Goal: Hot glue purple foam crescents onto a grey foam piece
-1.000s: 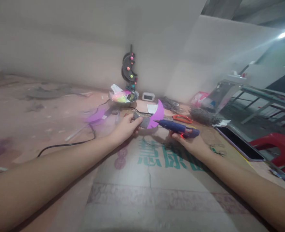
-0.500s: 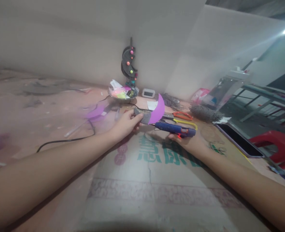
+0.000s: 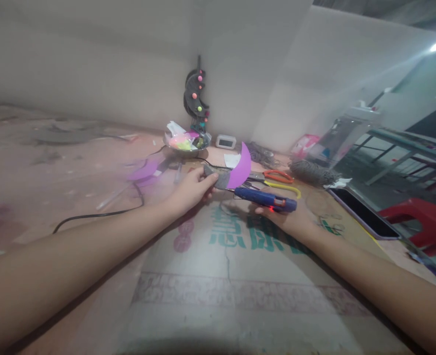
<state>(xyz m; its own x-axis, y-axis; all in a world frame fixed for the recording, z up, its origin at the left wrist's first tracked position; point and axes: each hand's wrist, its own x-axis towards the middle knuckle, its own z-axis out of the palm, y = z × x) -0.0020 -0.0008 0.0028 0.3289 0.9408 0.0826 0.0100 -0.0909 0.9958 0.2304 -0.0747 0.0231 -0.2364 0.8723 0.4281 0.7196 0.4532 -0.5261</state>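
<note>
My left hand [image 3: 189,190] is closed on a purple crescent-shaped piece with a grey glittery end [image 3: 230,173], held just above a printed cardboard sheet [image 3: 236,266]. To its right, my right hand [image 3: 284,219] grips a blue glue gun [image 3: 264,198] with a red light glowing on its body. The gun's nozzle points left, close under the crescent's lower edge.
A metal bowl of coloured scraps [image 3: 185,143] and a black moon ornament with coloured balls [image 3: 196,98] stand by the wall. Orange-handled scissors [image 3: 275,176], a small white clock [image 3: 226,142], grey yarn [image 3: 312,172], a phone [image 3: 362,212], a black cable [image 3: 103,212] and a red stool [image 3: 421,222] lie around.
The glue gun has moved left, its nozzle now under the crescent. My left hand has kept its hold and barely moved. The view has tilted slightly.
</note>
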